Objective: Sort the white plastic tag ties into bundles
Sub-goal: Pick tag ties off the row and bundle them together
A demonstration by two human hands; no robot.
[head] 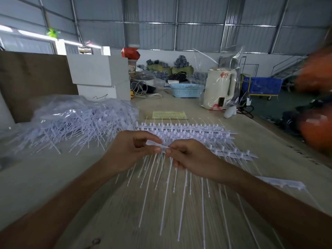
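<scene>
Left hand [133,150] and right hand [188,159] meeting fingertip to fingertip, both pinching the head end of one strip of white tag ties [162,147], thin tails fanning down toward the wrists. Just beyond the knuckles, a stack of sorted strips [188,133] lying flat on the tabletop [53,186]; off past the left hand, a loose heap of ties in clear plastic [80,119]. Well beyond both, a bagged kettle [221,87] and blue basket [186,89]. Likely trouble: tails snagging on neighbouring strips, dragging the stack askew; a slack pinch letting the strip drop, possibly into the tangled heap.
</scene>
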